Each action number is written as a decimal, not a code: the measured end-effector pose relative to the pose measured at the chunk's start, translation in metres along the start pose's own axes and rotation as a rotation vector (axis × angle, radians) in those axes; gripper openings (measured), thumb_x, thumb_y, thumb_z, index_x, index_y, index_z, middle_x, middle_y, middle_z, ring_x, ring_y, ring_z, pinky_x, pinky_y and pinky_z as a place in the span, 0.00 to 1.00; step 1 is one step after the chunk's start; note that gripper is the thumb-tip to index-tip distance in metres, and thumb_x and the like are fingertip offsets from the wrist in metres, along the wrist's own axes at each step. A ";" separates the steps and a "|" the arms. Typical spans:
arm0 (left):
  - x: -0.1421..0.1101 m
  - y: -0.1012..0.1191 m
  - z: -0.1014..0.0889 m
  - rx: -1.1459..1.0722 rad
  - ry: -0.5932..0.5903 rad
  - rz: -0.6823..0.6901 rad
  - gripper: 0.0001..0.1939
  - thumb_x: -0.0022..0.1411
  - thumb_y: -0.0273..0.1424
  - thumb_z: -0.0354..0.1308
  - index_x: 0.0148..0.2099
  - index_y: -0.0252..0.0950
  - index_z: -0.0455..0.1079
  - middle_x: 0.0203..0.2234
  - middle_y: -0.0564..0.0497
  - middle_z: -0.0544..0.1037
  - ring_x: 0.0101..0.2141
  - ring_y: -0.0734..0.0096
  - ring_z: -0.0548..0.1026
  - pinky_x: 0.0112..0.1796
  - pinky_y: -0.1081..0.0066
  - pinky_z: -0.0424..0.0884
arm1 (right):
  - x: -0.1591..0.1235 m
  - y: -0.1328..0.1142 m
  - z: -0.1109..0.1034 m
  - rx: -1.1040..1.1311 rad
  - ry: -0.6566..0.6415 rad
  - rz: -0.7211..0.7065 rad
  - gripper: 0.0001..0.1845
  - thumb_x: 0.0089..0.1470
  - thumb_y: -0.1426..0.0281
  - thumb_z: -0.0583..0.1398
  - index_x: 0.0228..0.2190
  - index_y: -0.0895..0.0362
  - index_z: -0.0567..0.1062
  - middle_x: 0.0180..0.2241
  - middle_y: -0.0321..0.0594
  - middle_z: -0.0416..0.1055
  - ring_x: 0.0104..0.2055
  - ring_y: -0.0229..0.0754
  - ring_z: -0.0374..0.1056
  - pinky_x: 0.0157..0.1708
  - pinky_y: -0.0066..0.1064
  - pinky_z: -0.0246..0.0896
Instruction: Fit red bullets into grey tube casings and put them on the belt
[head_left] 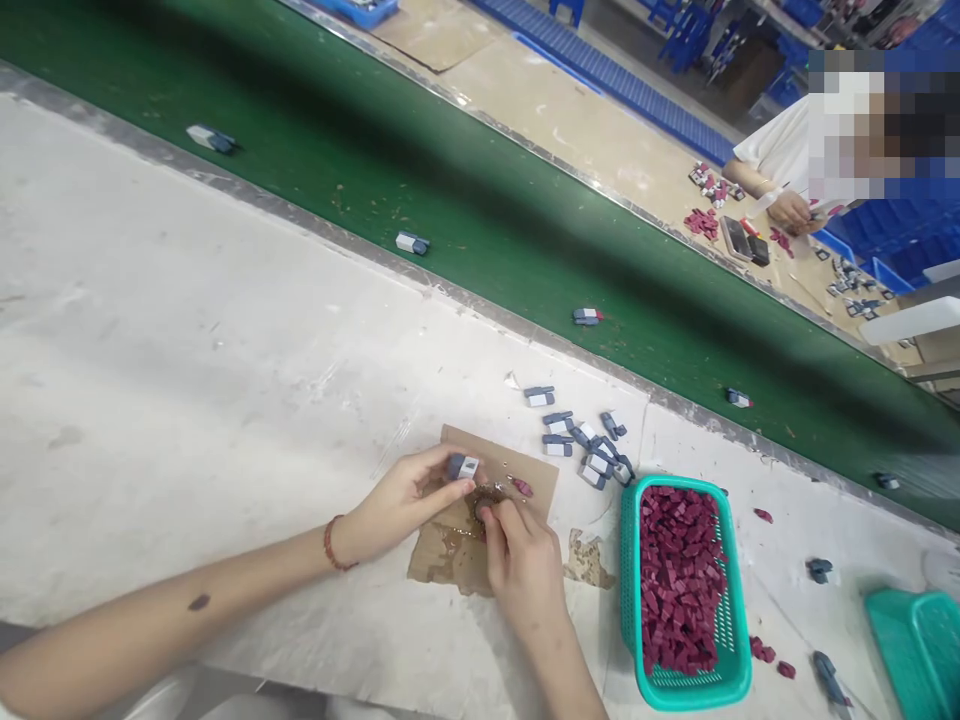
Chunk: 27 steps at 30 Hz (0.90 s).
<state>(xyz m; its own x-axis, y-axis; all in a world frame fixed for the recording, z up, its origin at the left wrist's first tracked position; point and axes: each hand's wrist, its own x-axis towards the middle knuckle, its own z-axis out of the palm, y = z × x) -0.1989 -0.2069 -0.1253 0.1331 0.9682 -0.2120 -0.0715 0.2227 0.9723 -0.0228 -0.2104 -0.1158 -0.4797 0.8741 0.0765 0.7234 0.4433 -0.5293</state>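
Observation:
My left hand [394, 505] pinches a small dark-grey and white plastic part [466, 467] between thumb and fingers, above a piece of brown cardboard [442, 560]. My right hand [525, 560] has its fingertips pressed together over a dark round patch of tiny metallic pieces [487, 495] on the cardboard. Whatever it grips is too small or hidden to make out. A single maroon piece [522, 487] lies just beyond the right fingers. Several similar grey and white parts [598, 463] are heaped on the table past the cardboard.
A teal basket [630, 590] full of maroon pieces [679, 580] stands right of my right hand. Beyond the table runs a green conveyor belt [487, 270] carrying spaced grey and white parts. Another teal container [911, 640] sits far right. Across the belt, a person's hand [791, 212] works.

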 end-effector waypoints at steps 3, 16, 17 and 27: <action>-0.002 -0.001 -0.001 0.122 -0.013 0.053 0.12 0.64 0.39 0.52 0.40 0.35 0.68 0.34 0.46 0.77 0.37 0.63 0.74 0.40 0.65 0.72 | 0.002 0.000 0.000 0.072 -0.007 0.056 0.16 0.63 0.72 0.48 0.23 0.53 0.65 0.21 0.37 0.66 0.22 0.41 0.62 0.23 0.30 0.52; -0.004 -0.006 -0.006 0.281 -0.293 0.071 0.14 0.67 0.42 0.48 0.43 0.36 0.64 0.29 0.51 0.72 0.26 0.70 0.68 0.27 0.72 0.66 | 0.008 0.014 -0.020 1.057 0.109 0.490 0.13 0.49 0.58 0.66 0.28 0.55 0.76 0.19 0.34 0.71 0.19 0.35 0.63 0.19 0.26 0.60; -0.004 -0.005 -0.006 0.322 -0.314 0.113 0.15 0.68 0.41 0.47 0.47 0.36 0.65 0.33 0.48 0.75 0.30 0.68 0.72 0.31 0.71 0.68 | 0.009 0.013 -0.021 1.071 0.110 0.479 0.13 0.49 0.59 0.66 0.28 0.55 0.76 0.20 0.34 0.71 0.19 0.35 0.64 0.19 0.26 0.60; -0.005 -0.016 -0.010 0.468 -0.385 0.324 0.26 0.71 0.41 0.42 0.67 0.38 0.54 0.55 0.40 0.72 0.51 0.60 0.73 0.49 0.66 0.71 | 0.013 0.005 -0.027 1.076 -0.021 0.427 0.13 0.52 0.58 0.64 0.29 0.55 0.76 0.23 0.36 0.73 0.23 0.36 0.66 0.24 0.26 0.64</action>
<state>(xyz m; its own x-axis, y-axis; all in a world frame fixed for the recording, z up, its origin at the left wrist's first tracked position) -0.2080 -0.2138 -0.1407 0.5252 0.8487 0.0632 0.2561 -0.2284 0.9393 -0.0122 -0.1914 -0.0943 -0.3134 0.9040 -0.2907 0.0367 -0.2944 -0.9550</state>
